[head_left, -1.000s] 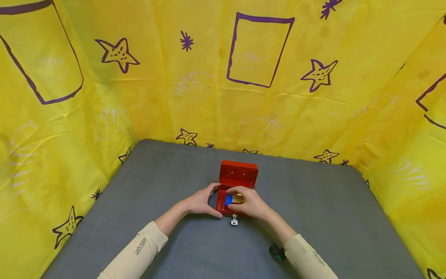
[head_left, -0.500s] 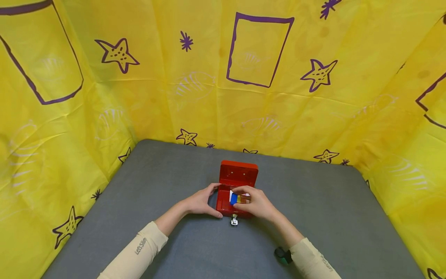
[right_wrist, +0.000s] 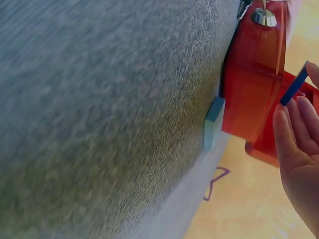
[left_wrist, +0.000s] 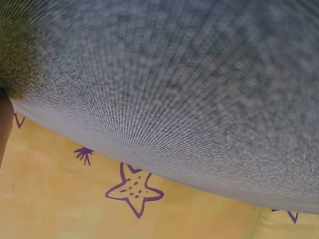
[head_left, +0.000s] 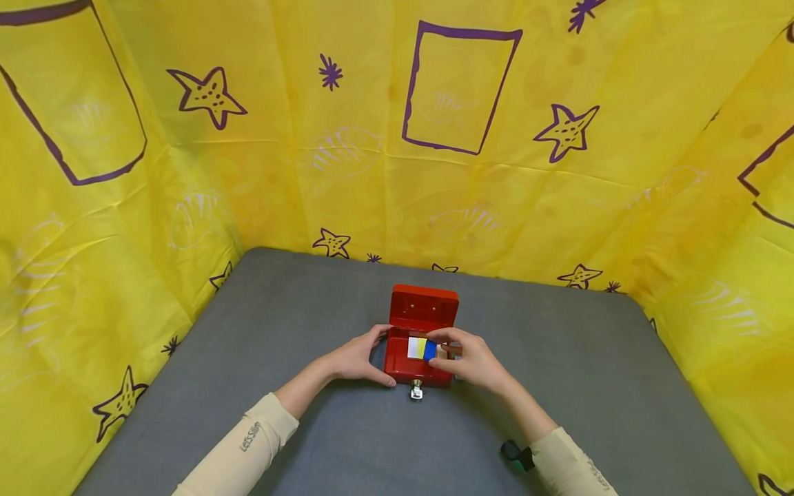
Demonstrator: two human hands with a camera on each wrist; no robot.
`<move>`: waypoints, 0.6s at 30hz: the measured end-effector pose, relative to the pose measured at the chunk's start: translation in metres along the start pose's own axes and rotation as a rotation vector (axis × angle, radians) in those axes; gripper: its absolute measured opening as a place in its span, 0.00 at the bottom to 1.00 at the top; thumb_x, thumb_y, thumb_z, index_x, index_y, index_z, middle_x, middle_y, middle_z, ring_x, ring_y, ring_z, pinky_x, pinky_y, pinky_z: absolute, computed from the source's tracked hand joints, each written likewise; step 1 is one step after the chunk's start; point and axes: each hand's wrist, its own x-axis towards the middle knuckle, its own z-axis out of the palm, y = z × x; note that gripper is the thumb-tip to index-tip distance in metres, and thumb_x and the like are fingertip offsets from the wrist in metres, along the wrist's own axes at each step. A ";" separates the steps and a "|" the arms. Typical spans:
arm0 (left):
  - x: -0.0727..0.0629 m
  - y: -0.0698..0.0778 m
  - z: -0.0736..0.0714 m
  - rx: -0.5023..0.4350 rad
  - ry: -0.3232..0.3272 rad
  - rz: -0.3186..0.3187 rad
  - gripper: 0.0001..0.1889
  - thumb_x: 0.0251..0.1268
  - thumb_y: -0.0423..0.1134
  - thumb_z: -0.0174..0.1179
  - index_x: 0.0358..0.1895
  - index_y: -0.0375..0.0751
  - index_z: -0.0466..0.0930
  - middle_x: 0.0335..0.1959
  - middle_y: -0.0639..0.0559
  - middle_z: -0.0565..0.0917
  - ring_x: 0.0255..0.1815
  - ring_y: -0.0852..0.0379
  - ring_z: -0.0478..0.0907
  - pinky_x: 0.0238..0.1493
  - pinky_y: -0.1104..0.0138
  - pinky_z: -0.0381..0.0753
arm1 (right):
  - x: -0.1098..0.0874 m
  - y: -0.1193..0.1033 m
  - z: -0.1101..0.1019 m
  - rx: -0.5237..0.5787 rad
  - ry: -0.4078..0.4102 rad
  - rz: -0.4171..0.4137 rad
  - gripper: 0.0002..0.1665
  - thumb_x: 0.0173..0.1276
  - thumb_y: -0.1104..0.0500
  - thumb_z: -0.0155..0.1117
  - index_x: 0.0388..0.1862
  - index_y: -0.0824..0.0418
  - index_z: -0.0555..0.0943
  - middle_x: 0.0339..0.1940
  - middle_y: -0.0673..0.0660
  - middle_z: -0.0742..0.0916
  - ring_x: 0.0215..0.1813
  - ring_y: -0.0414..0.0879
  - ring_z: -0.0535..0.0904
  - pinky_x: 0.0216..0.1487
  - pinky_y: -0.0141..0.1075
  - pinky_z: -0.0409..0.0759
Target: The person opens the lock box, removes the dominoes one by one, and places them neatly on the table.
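Observation:
A small red cash box (head_left: 397, 364) stands on the grey table with its lid (head_left: 424, 307) raised. My left hand (head_left: 360, 358) holds its left side, thumb at the front corner and fingers at the back corner. Over the right part of the box, my right hand (head_left: 468, 357) pinches a thin blue flat piece (right_wrist: 295, 85) between thumb and fingertips. Just left of the blue piece, a white piece (head_left: 412, 348) and a narrow yellow strip show inside. The right hand hides the box's right end in the head view. The left wrist view shows mostly table.
A key sits in the lock (right_wrist: 264, 17) on the box's front, its metal fob (head_left: 416, 394) hanging down. In the right wrist view, a pale blue block (right_wrist: 214, 123) is beside the box. Yellow patterned cloth (head_left: 347, 172) surrounds the grey table (head_left: 298, 296).
My right hand has moved to the right over the box with the blue piece, uncovering the white piece and yellow strip. The left hand has stayed at the box's left side.

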 end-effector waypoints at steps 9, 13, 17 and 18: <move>-0.001 0.000 -0.001 -0.009 0.001 0.021 0.53 0.45 0.52 0.77 0.73 0.45 0.53 0.71 0.47 0.64 0.70 0.45 0.62 0.69 0.50 0.63 | -0.009 0.004 -0.011 -0.009 0.027 0.017 0.28 0.60 0.54 0.74 0.58 0.58 0.79 0.56 0.54 0.82 0.57 0.53 0.78 0.56 0.48 0.78; -0.001 0.000 -0.001 -0.011 0.004 0.036 0.53 0.45 0.51 0.77 0.73 0.44 0.54 0.71 0.46 0.64 0.70 0.45 0.63 0.69 0.52 0.63 | -0.014 0.006 -0.016 0.020 0.028 0.009 0.28 0.60 0.56 0.74 0.59 0.59 0.78 0.56 0.56 0.82 0.59 0.54 0.78 0.57 0.50 0.77; -0.001 0.000 -0.001 -0.014 0.004 0.043 0.53 0.44 0.51 0.77 0.73 0.44 0.54 0.71 0.45 0.64 0.70 0.44 0.63 0.69 0.52 0.63 | -0.018 0.009 -0.020 0.007 0.041 0.026 0.27 0.61 0.59 0.73 0.58 0.61 0.78 0.56 0.57 0.82 0.58 0.54 0.79 0.57 0.51 0.77; -0.001 0.000 -0.001 -0.015 0.004 0.041 0.54 0.44 0.51 0.77 0.73 0.44 0.54 0.71 0.45 0.64 0.70 0.44 0.63 0.69 0.52 0.63 | -0.019 0.010 -0.020 0.005 0.046 0.028 0.27 0.61 0.60 0.73 0.58 0.62 0.78 0.56 0.58 0.82 0.58 0.55 0.79 0.57 0.52 0.76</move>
